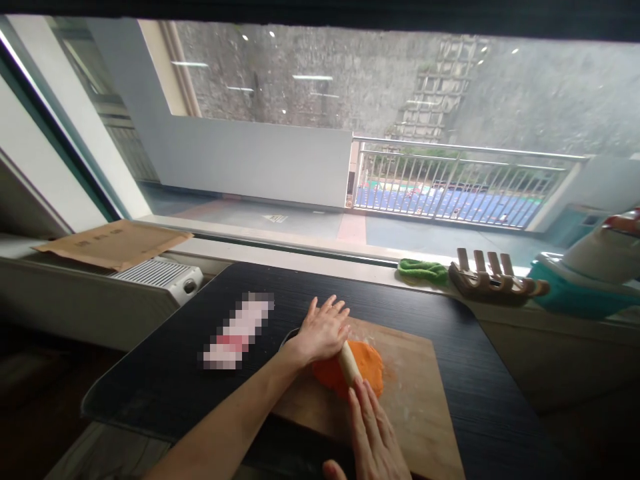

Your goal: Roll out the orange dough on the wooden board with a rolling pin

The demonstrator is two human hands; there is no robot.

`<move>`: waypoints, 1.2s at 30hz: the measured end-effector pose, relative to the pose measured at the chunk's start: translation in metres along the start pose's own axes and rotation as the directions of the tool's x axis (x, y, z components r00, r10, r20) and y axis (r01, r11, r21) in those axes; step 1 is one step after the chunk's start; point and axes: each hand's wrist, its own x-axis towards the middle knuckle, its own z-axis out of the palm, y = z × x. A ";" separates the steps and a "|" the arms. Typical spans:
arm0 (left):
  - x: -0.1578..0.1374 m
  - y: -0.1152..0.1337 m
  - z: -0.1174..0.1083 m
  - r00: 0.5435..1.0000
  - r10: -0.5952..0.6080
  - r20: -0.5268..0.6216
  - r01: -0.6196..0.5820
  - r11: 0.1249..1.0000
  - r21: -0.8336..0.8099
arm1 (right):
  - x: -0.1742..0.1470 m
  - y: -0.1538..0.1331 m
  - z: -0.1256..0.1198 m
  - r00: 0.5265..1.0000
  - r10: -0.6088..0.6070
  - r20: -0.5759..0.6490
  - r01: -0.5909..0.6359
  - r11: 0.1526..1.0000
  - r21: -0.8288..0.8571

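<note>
The dough (371,363), orange and flattened, lies on the board (420,407), with the pin (349,365) resting across its middle. Dough shows on both sides of the pin, and pale, flour-like marks streak the wood around it. The left hand (325,330) is open and flat, fingers extended and slightly spread, its palm over the pin's far end. The right hand (374,430) is open too, fingers straight and close together, fingertips on the near end, thumb held apart. Neither hand is seen curled round the pin.

The board sits on the black surface (170,373). Left of it on the surface lies a pink-and-white item (240,333), too blurred to identify. Beyond the far edge, on the sill (310,261), are a green cloth (423,270), a brown pronged rack (493,280) and, farther right, a teal tub (575,293). At far left, a brown envelope (115,241) lies partly over a white slatted unit (163,277). Through the window, a railing (450,183) shows.
</note>
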 end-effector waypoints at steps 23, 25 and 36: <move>0.008 -0.009 0.006 0.999 -0.021 -0.034 0.021 1.000 -0.014 | 0.020 -0.023 -0.014 0.997 0.046 -0.060 -0.048 0.998 -0.034; 0.024 0.003 0.009 0.998 -0.006 -0.063 0.004 1.000 -0.026 | 0.018 -0.006 -0.019 0.999 0.035 -0.010 -0.036 0.995 -0.091; -0.054 0.006 0.016 0.949 -0.157 -0.274 0.138 0.987 -0.086 | 0.063 0.068 -0.027 0.866 0.196 0.460 -0.193 0.980 -0.054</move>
